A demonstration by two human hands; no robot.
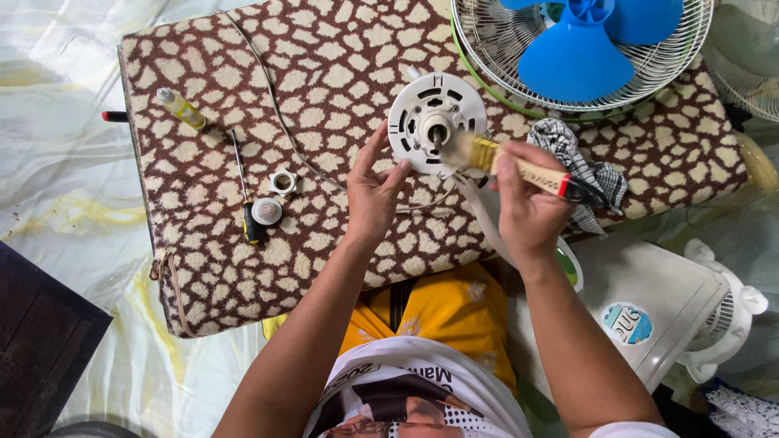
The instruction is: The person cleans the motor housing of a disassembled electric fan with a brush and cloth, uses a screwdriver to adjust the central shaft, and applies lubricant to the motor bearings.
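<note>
The white round fan motor housing (436, 123) lies on the spotted brown mat (341, 73), just beyond my fingertips. My left hand (373, 195) has its fingers spread against the housing's near rim. My right hand (527, 203) pinches one paintbrush (519, 169), bristles at the hub. Left of my fingers I count one screwdriver (243, 191), two white plastic nuts (276, 196) and one small yellow bottle (180, 107). Past my right fingers: one wire grille (495, 45) cupping one blue blade (592, 40), and a checked rag (584, 166).

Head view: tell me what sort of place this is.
Probably a home floor used for fan repair, not a workshop. A spotted cushion serves as a bench over plastic sheeting, with a fan grille and blue blades, a screwdriver and an oil bottle around.
</note>
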